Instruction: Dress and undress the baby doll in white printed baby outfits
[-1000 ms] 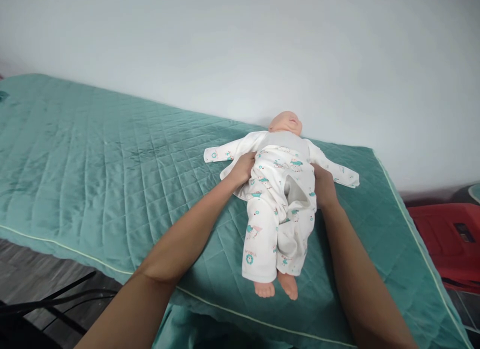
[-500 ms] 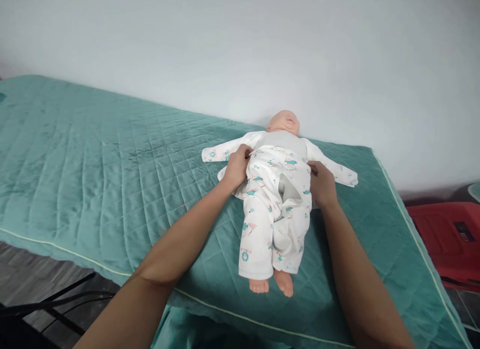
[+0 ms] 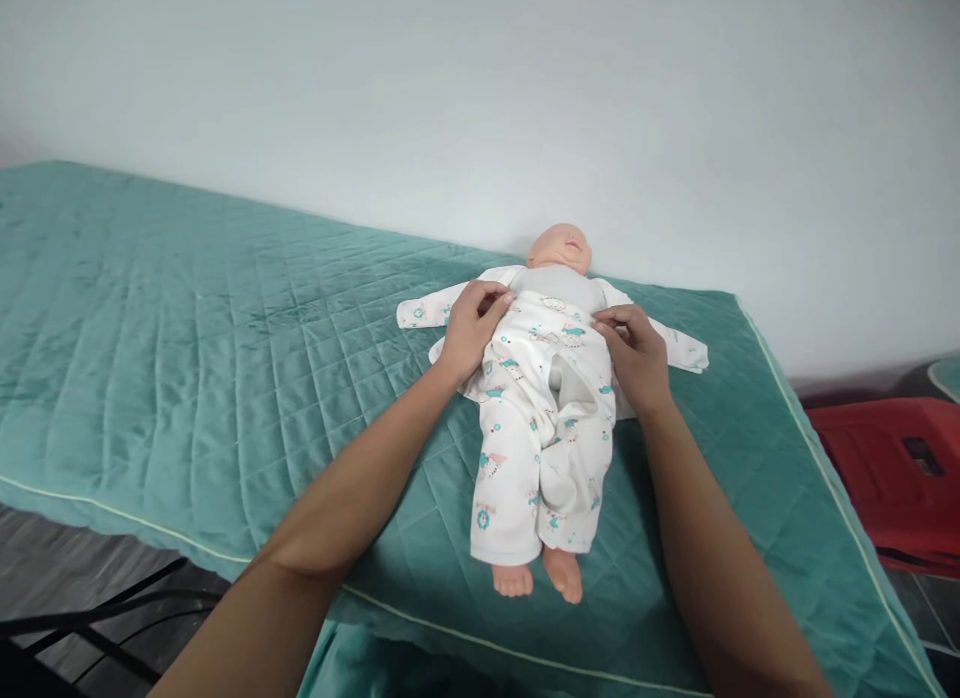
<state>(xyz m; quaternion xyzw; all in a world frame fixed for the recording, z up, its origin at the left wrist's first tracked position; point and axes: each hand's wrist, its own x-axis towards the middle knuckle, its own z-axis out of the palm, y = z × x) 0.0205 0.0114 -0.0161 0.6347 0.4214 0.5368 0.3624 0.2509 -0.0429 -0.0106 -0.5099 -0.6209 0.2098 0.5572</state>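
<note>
On its back lies a baby doll, its feet toward me. It has white printed trousers pulled up over its belly, with an opening at the crotch. A matching white top is spread beneath it, sleeves out to both sides; the chest is grey. My left hand pinches the waistband edge at the doll's side on the left of the picture. At the opposite side, my right hand has its fingertips closed on the waistband. Both bare feet stick out of the trouser legs.
The doll lies on a bed with a green quilted cover, set against a pale wall. A red plastic object stands beyond the right edge. Black metal bars show at the lower left.
Both hands have shifted from the trousers' sides up and inward onto the front of the waistband. The view has moved slightly; the doll lies as before.
</note>
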